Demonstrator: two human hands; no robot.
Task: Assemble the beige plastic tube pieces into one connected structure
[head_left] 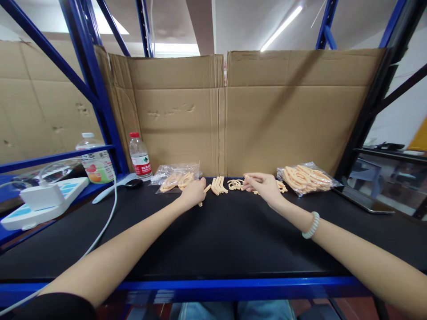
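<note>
Now sorting: left hand (194, 192) closed on a peach curved strip (207, 189), right hand (263, 184) pinching another from the loose pile (236, 184) between both hands on the worktop (213, 240); next, careful alignment beside the laid-out row (219, 185).

Both forearms bare. Pale beaded bracelet (312, 225) on right wrist. Black sleeve edge (50, 306) at left upper arm. Blue denim trousers (233, 310) visible below the shelf edge.

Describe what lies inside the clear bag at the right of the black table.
The clear bag holds a heap of peach-coloured curved strips; those beneath the top layer are covered, so their number stays unknown.
</note>
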